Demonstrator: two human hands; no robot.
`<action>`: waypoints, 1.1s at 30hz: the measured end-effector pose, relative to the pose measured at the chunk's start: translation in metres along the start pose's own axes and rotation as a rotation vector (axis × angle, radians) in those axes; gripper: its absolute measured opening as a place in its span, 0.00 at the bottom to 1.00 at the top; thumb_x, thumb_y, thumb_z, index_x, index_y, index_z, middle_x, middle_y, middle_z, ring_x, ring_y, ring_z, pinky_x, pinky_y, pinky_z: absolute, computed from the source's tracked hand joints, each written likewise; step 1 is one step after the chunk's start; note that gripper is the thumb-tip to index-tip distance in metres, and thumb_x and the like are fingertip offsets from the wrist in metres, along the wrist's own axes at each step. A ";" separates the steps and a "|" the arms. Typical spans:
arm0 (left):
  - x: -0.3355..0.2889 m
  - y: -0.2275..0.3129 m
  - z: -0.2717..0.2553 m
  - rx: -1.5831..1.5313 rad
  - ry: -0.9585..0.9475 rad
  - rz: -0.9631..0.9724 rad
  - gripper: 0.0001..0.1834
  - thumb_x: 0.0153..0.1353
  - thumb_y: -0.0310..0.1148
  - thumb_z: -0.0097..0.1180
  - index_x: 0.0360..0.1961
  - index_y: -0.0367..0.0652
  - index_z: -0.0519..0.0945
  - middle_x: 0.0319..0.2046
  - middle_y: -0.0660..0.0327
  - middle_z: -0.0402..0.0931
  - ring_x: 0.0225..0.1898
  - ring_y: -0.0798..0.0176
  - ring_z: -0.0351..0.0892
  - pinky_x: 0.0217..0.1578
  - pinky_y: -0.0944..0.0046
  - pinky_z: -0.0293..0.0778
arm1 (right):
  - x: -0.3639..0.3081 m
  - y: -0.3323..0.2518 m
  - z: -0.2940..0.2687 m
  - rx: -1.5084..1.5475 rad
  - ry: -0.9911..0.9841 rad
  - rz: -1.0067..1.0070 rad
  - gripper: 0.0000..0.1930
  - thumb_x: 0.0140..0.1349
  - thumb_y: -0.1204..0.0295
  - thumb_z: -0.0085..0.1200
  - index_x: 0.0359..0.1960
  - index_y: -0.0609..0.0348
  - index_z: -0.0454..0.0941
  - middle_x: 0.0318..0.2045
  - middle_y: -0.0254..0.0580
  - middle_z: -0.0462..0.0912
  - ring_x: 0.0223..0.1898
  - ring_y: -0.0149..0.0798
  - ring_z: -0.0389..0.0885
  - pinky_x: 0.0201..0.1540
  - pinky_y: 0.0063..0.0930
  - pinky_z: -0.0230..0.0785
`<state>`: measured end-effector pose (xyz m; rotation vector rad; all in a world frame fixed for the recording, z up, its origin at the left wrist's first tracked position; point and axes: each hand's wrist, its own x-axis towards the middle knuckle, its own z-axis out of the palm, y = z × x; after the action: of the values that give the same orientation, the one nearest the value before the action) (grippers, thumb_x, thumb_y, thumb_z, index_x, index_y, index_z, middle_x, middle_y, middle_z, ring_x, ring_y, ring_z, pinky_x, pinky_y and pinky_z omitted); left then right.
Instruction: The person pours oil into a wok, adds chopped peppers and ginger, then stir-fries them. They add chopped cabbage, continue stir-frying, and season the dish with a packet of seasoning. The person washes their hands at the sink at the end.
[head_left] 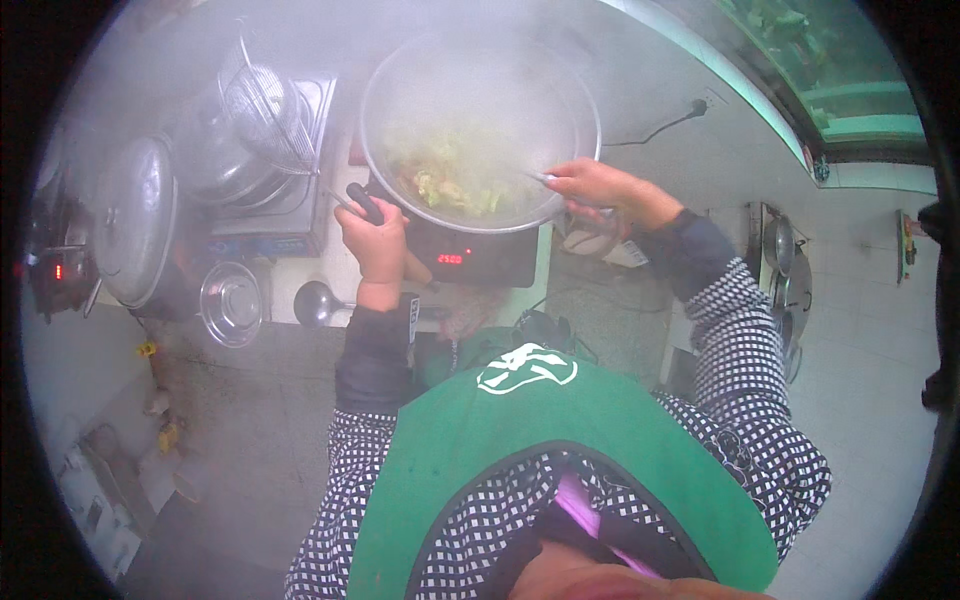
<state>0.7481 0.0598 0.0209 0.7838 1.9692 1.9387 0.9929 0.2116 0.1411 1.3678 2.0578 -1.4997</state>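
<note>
Steaming at twelve o'clock, that wide round silver metal pot (475, 227) of pale-green leaves (455, 190) could, through its white vapour (470, 75), scald the left fingers (354, 220) gripping a black utensil handle (364, 203) at its eight, or the right fingers (566, 184) pinching a slim silvery handle (543, 177) at four.

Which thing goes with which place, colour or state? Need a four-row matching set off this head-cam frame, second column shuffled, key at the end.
Things
1. Left hand
2. Ladle
3. Apron
4. Wide pan

Place, colour or state
A. Green with a white emblem
B. Holding leafy greens, under steam
C. Lying just right of the small metal bowl
D. Closed around a black handle

Pairs: 1-D, 2-C, 3-A, 4-B
</note>
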 end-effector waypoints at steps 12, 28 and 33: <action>0.008 -0.002 0.000 -0.051 -0.015 -0.010 0.13 0.55 0.24 0.53 0.30 0.38 0.59 0.22 0.56 0.70 0.18 0.61 0.78 0.20 0.64 0.75 | -0.028 0.019 -0.015 -0.156 0.253 -0.255 0.22 0.63 0.70 0.48 0.59 0.57 0.66 0.17 0.36 0.74 0.12 0.28 0.70 0.14 0.25 0.64; 0.005 0.006 0.001 -0.039 -0.013 -0.015 0.13 0.55 0.25 0.53 0.29 0.39 0.59 0.21 0.56 0.71 0.17 0.60 0.78 0.19 0.64 0.74 | 0.027 -0.010 0.051 0.460 -0.042 0.018 0.11 0.66 0.65 0.45 0.43 0.58 0.72 0.15 0.28 0.68 0.10 0.21 0.63 0.09 0.18 0.56; 0.007 0.006 0.000 -0.061 -0.021 -0.006 0.14 0.55 0.23 0.53 0.29 0.37 0.58 0.24 0.55 0.68 0.17 0.61 0.78 0.18 0.65 0.74 | 0.024 -0.007 0.059 0.926 -0.059 -0.065 0.14 0.66 0.65 0.44 0.48 0.59 0.70 0.16 0.27 0.67 0.09 0.19 0.61 0.08 0.16 0.55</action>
<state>0.7435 0.0635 0.0277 0.7788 1.8882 1.9691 0.9569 0.1744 0.1039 1.4668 1.3797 -2.6507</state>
